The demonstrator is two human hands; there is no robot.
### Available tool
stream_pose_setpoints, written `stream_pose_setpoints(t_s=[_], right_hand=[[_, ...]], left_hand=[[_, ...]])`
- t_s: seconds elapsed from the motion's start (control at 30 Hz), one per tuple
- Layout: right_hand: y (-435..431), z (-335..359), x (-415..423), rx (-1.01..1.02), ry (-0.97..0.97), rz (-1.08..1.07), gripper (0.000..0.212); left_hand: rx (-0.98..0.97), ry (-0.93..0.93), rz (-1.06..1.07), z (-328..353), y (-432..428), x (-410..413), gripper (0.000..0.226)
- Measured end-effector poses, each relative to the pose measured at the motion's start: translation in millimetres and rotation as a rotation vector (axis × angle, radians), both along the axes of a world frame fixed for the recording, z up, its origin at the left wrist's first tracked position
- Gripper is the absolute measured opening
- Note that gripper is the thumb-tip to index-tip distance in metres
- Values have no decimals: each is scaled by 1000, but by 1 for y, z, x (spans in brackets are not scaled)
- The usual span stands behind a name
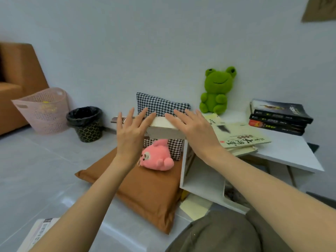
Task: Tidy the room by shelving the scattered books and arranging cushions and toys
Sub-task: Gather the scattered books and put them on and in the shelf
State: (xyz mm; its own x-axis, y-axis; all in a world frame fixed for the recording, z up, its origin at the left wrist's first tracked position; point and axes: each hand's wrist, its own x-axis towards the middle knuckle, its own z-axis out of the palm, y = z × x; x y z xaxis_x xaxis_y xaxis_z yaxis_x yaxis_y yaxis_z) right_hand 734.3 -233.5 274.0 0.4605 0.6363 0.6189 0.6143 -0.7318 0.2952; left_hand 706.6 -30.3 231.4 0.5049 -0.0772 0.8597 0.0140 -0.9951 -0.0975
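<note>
The room has a pale wall (145,42) and a gray floor (36,170). Far left is a brown sofa (16,79). Next to it stand a pink basket (41,110) and a black bin (87,122).

In the middle, a brown cushion (151,190) lies flat on the floor. A pink toy (156,159) lies on it. Behind the toy, a checked cushion (160,104) leans on the wall.

On the right is a white table (294,153). A green frog (216,91) sits on it by the wall. A pile of dark books (280,117) is at its far right. Some pale books (241,137) lie nearer, partly over the edge. A white shelf (201,180) sits tipped on the floor by the brown cushion.

A thick white book (163,130) is up in front of the checked cushion, above the pink toy. The left grip (130,130) is released, with its fingers spread and straight, and the tips touch the left end of the book. The right grip (192,128) is released too and lies flat on top of the book.

One more book (40,233) lies on the floor, near left.
</note>
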Motion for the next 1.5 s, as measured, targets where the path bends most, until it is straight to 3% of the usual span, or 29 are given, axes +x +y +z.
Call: stream_pose_setpoints(t_s=[0.2,0.33,0.47,0.53,0.67,0.8,0.97,1.1,1.2,1.33,1.5], right_hand=[[-52,39,10,134,-155,-83,54],[-98,22,10,132,-151,-207,53],[-131,-16,2,99,37,-333,77],[-142,-26,-4,96,162,-366,77],[-152,-38,-3,11,409,-454,64],[-150,-42,6,-39,427,-526,64],[-140,-36,27,-118,480,-636,59],[-131,-34,41,-136,683,-626,39],[-119,-31,44,-111,811,-650,56],[-97,-29,32,75,680,-480,33],[-45,-28,14,195,583,-263,40]], left_hand=[[-10,-98,-107,52,-56,27,40],[-1,88,-193,42,-99,39,49],[21,276,-247,8,-135,39,56],[44,325,-299,-4,-146,42,51],[53,452,-331,-18,-157,47,61],[4,575,-328,-26,-159,56,61],[13,585,-307,-26,-147,73,66],[-59,559,-325,-25,-139,73,41],[-115,579,-310,-29,-124,70,43],[-164,616,-216,-35,-97,58,46],[-245,595,-130,-39,-57,34,46]])
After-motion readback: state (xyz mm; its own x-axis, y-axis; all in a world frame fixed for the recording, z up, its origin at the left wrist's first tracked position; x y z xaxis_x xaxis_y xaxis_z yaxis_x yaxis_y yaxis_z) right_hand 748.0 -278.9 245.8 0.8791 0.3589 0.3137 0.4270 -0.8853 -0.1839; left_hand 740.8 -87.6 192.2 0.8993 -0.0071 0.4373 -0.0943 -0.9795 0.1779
